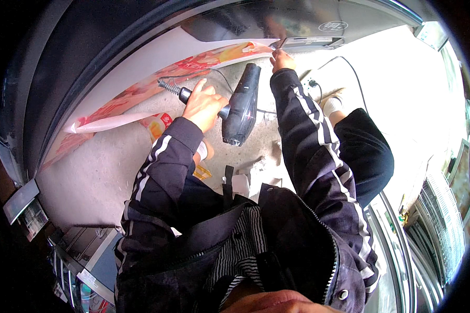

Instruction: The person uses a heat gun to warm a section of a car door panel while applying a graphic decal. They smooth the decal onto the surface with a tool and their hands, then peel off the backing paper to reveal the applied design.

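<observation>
The black pistol-shaped heat gun (241, 107) sits just above the middle of the frame, its barrel running from a nozzle near the top centre down to a rounded rear end. The left hand (203, 104) is wrapped around its handle, fingers closed tight on the grip, with a coiled strain relief and black power cord (168, 86) trailing off toward the upper left. It looks like a rigid plastic-bodied tool, moderately heavy and nose-weighted, so the handle is the sensible place to hold it (the nozzle end is likely hot).

Just right of the nozzle, near the top centre, the right hand (282, 59) pinches the edge of a long orange-and-red printed vinyl film strip (156, 83) where it meets the dark car body panel (104, 47). That film curves down toward the left edge of the frame; it appears thin, soft and floppy, apt to stretch or tear when warmed, and is best gripped at its free edge.

Both forearms wear dark sleeves with white stripes (318, 135). Beneath them lies a grey concrete floor (89, 177), with a white power strip (313, 83) at upper right.
</observation>
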Demonstrator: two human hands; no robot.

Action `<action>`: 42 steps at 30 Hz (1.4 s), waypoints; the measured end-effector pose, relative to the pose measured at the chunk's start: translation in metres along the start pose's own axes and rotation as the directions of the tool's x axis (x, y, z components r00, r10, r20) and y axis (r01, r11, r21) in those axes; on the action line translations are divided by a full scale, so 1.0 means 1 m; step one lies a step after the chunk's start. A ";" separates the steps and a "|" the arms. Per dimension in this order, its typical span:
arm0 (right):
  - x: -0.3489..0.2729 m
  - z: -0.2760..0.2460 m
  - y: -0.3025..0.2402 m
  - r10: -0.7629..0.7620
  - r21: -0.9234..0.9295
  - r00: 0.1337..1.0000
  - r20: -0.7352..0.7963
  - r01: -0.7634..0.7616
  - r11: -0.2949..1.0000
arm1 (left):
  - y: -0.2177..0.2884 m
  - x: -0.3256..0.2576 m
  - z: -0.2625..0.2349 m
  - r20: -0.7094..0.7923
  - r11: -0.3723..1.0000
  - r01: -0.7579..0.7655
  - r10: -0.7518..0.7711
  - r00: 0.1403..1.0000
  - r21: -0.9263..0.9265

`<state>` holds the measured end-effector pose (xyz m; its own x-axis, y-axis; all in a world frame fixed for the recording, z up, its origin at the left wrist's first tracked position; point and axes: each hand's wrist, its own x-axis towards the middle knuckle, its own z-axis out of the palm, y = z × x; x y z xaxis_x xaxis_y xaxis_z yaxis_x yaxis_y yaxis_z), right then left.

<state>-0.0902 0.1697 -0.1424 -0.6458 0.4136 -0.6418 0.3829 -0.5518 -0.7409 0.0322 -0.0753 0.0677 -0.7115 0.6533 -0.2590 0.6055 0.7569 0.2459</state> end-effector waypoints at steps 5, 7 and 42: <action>0.031 -0.007 0.013 -0.046 -0.107 0.999 -0.026 0.043 0.993 | 0.000 0.003 -0.002 0.020 1.000 -0.005 0.006 1.000 -0.008; 0.042 -0.023 0.032 -0.131 -0.202 0.991 0.023 0.132 0.970 | 0.000 0.005 0.000 0.002 1.000 -0.020 0.020 1.000 -0.016; 0.040 -0.003 0.038 -0.021 0.284 0.984 -0.179 0.072 0.956 | -0.001 0.006 -0.003 0.011 0.999 0.002 -0.002 1.000 -0.047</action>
<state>-0.0998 0.1673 -0.1962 -0.5250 0.5482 -0.6510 0.1317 -0.7034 -0.6985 0.0259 -0.0718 0.0690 -0.7085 0.6520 -0.2699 0.5865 0.7568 0.2886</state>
